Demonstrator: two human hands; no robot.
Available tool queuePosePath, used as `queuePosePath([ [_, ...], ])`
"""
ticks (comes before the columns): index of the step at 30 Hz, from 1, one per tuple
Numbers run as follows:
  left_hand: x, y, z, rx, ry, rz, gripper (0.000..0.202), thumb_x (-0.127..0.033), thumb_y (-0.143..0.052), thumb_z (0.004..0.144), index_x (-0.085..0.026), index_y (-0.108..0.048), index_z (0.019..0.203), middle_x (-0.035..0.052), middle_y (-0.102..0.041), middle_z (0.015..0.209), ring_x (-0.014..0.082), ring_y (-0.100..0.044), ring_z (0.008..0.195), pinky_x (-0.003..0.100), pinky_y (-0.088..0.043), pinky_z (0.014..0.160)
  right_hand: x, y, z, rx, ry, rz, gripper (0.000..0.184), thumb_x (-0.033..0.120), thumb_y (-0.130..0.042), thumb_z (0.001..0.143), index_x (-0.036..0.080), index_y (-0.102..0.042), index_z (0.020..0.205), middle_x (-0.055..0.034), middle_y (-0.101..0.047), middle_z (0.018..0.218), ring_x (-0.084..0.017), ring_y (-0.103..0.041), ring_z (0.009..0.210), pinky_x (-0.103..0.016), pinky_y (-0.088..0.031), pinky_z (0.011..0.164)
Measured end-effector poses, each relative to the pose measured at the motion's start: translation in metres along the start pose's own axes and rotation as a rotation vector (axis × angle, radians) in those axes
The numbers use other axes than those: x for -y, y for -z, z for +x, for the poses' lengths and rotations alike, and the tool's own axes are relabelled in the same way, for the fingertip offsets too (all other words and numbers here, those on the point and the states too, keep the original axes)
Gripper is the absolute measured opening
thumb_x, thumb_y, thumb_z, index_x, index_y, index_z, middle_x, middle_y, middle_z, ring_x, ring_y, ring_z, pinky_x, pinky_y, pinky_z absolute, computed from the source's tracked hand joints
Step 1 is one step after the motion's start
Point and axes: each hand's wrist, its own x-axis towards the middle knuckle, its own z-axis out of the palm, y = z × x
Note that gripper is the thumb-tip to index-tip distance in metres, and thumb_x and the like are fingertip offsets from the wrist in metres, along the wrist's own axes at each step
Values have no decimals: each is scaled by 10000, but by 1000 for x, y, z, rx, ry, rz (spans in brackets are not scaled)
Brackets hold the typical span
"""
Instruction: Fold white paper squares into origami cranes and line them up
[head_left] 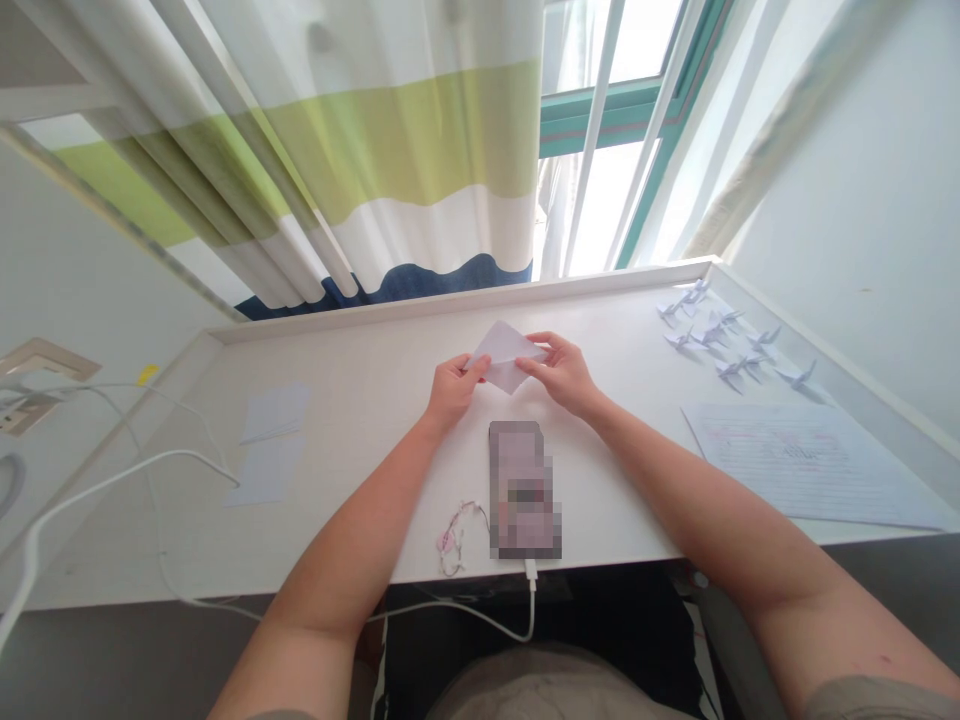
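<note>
Between my two hands is a square sheet of white paper, turned so its corners point up, down and to the sides, with a crease across its middle. My left hand pinches the left corner, thumb on top. At the right corner, my right hand grips the sheet between thumb and fingers. The paper is held just above the white desk. Below the hands lies a phone, its screen blurred out, with a beaded strap at its left.
Several folded paper cranes stand at the back right. A written sheet lies in front of them. Blank paper pieces are on the left. A white charging cable runs from the phone over the desk's front edge. Curtains hang behind.
</note>
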Motion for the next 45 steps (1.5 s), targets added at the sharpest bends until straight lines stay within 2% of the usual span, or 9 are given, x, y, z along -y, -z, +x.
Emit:
queuePosePath([
  [4, 2, 0, 2, 32, 62, -101, 460, -627, -838, 816, -172, -777, 841, 50, -771, 841, 172, -694, 784, 312, -584, 769, 1, -2, 0, -21, -23, 129, 706, 621, -975, 683, 255, -710, 1226, -39, -822, 927, -250, -777, 858, -416, -628, 832],
  [11, 2, 0, 5, 26, 138, -307, 509, -606, -939, 727, -154, -745, 856, 49, -757, 839, 179, -716, 788, 320, -603, 763, -4, -1, 4, -26, -12, 182, 539, 613, -1001, 634, 227, -805, 955, -46, -816, 869, -220, -734, 824, -407, -599, 813],
  [17, 0, -1, 1, 12, 67, -319, 808, -496, -1008, 687, -234, -669, 1373, 37, -813, 920, 191, -758, 780, 331, -602, 785, -4, -2, 3, -7, -35, 221, 484, 560, -1020, 627, 236, -832, 934, -36, -814, 847, -206, -719, 797, -406, -587, 806],
  [19, 0, -2, 0, 23, 24, -307, 730, -484, -1012, 683, -227, -733, 1307, 48, -827, 953, 197, -762, 811, 332, -596, 805, -3, -3, 3, -15, -40, 235, 474, 556, -1021, 624, 234, -833, 916, -35, -809, 841, -203, -712, 786, -409, -590, 805],
  [21, 1, -3, -1, 9, 6, -300, 568, -475, -1019, 666, -190, -811, 1112, 64, -834, 985, 195, -756, 846, 323, -584, 812, -3, -4, 3, -20, -55, 248, 482, 548, -1029, 611, 230, -833, 915, -31, -799, 822, -196, -698, 765, -409, -591, 790],
  [24, 2, -4, 0, -14, 35, -325, 489, -426, -1046, 618, -169, -837, 978, 63, -835, 997, 180, -741, 860, 314, -573, 823, -3, -4, 4, -17, -88, 276, 501, 530, -1041, 600, 219, -829, 932, -28, -786, 806, -185, -682, 746, -401, -587, 773],
  [32, -3, -6, -1, 87, 145, -490, 512, -378, -1064, 608, -184, -798, 1000, 61, -812, 1043, 201, -756, 944, 373, -599, 927, -4, -4, 2, 79, -176, 342, 514, 501, -1037, 640, 222, -807, 1005, -10, -752, 795, -166, -656, 726, -392, -588, 760],
  [37, -5, -8, -2, 88, 156, -505, 517, -356, -1072, 589, -192, -766, 972, 47, -802, 1054, 186, -753, 937, 341, -605, 897, -3, -4, 2, 51, -190, 382, 501, 492, -1047, 623, 238, -790, 970, -29, -790, 900, -191, -703, 813, -427, -615, 843],
  [45, -4, -6, -1, 95, 167, -555, 498, -321, -1044, 647, -210, -712, 1001, 18, -797, 966, 161, -744, 867, 309, -592, 853, -3, -7, 1, 80, -228, 412, 479, 485, -1067, 594, 233, -802, 903, -23, -787, 837, -175, -709, 770, -420, -630, 843],
])
